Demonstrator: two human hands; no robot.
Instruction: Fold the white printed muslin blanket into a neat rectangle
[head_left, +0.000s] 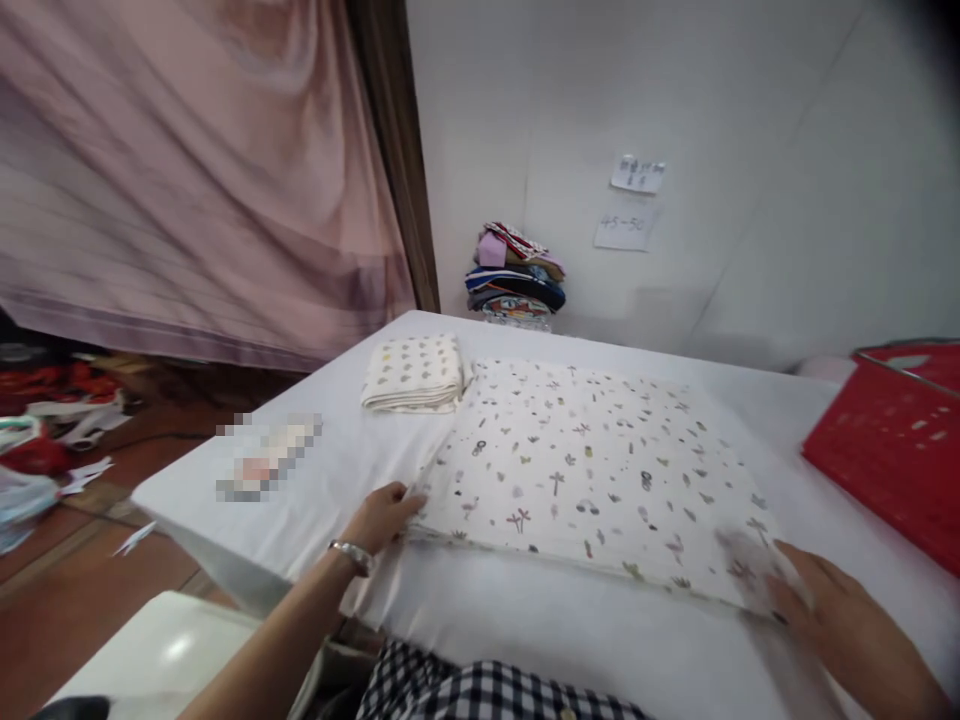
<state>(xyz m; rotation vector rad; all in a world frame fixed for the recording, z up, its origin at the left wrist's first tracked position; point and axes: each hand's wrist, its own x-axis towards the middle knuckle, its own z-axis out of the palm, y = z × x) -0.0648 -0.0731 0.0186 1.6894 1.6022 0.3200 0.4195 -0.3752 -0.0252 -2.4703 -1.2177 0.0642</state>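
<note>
- Curtain (225,180): pink, hanging beyond the table (525,625) on its left side; the table wears a white cover.
- Stool (161,645): white-topped, below the table, off its near left corner; partly behind the left arm.
- Small item (270,455): on the table near its left edge; pixelated, identity cannot be told.
- Bracelet (351,557): silver-coloured, on the left wrist, over the table's near edge.
- Left hand (384,512): above the table's near left part; fingers curled in, narrow, holding the near left corner of the spread cloth.
- Folded cloth (415,375): cream, small repeated print, layered into a thick pad; toward the table's far left, just beside the spread cloth.
- Clothes pile (516,275): folded, mixed colours, just past the table's far edge, against the wall.
- Spread cloth (585,470): white, printed with palm trees, flamingos and rainbows; lying flat across the middle of the table.
- Two papers (625,225): handwritten, on the wall above the table's far edge; the lower reads "45-50".
- Right hand (832,605): over the table's near right part, at the spread cloth's near right corner; motion-blurred, cannot tell whether the fingers grip.
- Box (892,450): red, at the table's right end.
</note>
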